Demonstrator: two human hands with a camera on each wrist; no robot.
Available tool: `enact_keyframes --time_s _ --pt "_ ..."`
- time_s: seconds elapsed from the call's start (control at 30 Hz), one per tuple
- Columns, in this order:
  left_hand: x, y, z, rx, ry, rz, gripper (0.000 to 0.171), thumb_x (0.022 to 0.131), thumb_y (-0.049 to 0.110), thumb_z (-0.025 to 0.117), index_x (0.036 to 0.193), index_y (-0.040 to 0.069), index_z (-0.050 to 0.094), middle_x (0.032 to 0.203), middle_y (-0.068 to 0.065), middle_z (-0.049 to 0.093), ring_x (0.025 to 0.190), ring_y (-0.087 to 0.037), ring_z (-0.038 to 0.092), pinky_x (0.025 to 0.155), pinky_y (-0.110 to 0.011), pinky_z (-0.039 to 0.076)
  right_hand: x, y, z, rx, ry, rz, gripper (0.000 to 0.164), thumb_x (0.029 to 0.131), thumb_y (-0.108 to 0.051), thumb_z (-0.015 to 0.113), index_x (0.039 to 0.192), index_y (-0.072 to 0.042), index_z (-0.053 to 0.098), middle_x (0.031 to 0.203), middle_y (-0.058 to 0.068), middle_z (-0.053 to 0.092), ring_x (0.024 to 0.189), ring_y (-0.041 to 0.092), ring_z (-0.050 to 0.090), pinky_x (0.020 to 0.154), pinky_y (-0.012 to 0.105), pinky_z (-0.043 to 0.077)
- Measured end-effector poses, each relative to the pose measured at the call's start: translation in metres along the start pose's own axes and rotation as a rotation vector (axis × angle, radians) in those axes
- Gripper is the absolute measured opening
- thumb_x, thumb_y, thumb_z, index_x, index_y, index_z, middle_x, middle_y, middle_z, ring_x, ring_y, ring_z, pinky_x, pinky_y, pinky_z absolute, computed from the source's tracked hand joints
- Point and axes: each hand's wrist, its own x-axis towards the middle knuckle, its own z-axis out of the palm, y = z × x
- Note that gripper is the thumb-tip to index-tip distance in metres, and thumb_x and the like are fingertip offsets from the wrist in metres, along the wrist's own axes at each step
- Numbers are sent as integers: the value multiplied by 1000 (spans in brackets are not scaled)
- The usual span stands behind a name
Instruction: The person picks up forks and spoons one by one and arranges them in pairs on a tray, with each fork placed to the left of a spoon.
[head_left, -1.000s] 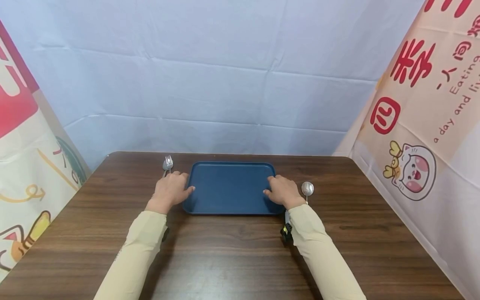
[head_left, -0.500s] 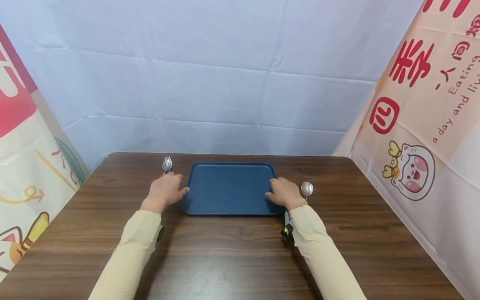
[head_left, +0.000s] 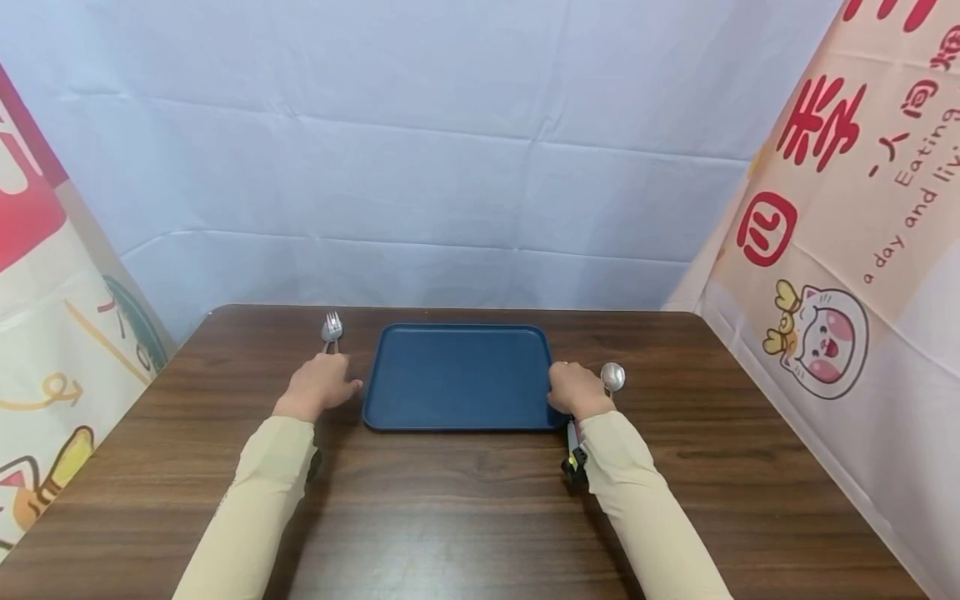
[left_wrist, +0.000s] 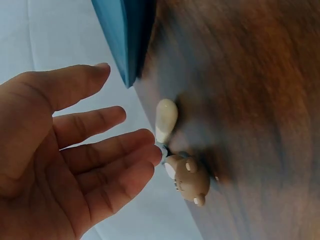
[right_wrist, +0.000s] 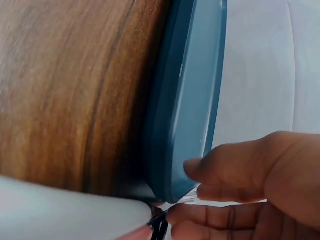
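A blue rectangular tray (head_left: 459,379) lies on the table. Left of it, my left hand (head_left: 317,388) hovers with nothing held, its fingers relaxed and spread in the left wrist view. Beyond those fingertips a fork (head_left: 334,323) and a spoon (head_left: 327,335) lie side by side. Close to them in the left wrist view are a brown bear-head handle end (left_wrist: 190,180) and a cream rounded handle end (left_wrist: 166,119). At the tray's right edge is my right hand (head_left: 576,389), fingers loosely bent; contact with the rim is unclear. A second spoon (head_left: 612,377) lies right of it.
The brown wooden table (head_left: 450,517) extends around the tray. Under my right wrist, a whitish object (right_wrist: 65,210) with pink beside it is partly hidden. A pale cloth (head_left: 420,167) hangs behind; a printed cloth (head_left: 832,250) hangs at the right.
My left hand has moved left and slightly nearer, away from the tray, uncovering more of the fork and spoon. My right hand has drawn slightly right, its thumb off the tray's inside. The tray stays put.
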Motion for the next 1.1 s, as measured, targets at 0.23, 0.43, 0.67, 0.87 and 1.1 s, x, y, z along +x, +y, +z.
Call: enact_keyframes --time_s 0.23,0.43,0.67,0.87,1.1 --pt "2 -7 2 -54 -26 -3 25 88 18 61 96 -5 59 69 -9 53 63 -25 52 59 -41 43 0 -1 2 29 11 41 17 87 -1 53 103 3 60 87 18 58 66 26 53 54 38 41" --pt "6 -10 4 -49 -45 9 18 87 15 62 86 -3 59 67 -8 50 61 -23 49 58 -39 42 2 -1 5 44 34 54 24 88 1 52 111 7 57 82 17 56 63 25 52 52 36 41" --pt "11 -10 4 -58 -87 -7 16 87 13 61 82 -2 59 69 -9 50 60 -22 49 58 -37 41 3 -1 4 77 28 79 16 87 1 52 102 5 58 76 14 53 62 25 53 52 36 42" --pt "14 -12 4 -55 -90 4 9 82 5 59 77 -2 56 70 -10 51 61 -23 47 57 -37 40 3 0 4 89 6 88 19 88 2 52 106 6 57 78 15 54 61 25 53 50 35 42" --pt "16 -13 5 -46 -82 16 4 74 -5 54 72 -2 53 69 -12 50 58 -23 45 54 -35 39 3 -1 1 117 -36 90 22 89 2 51 110 7 54 74 15 51 54 24 53 44 32 40"
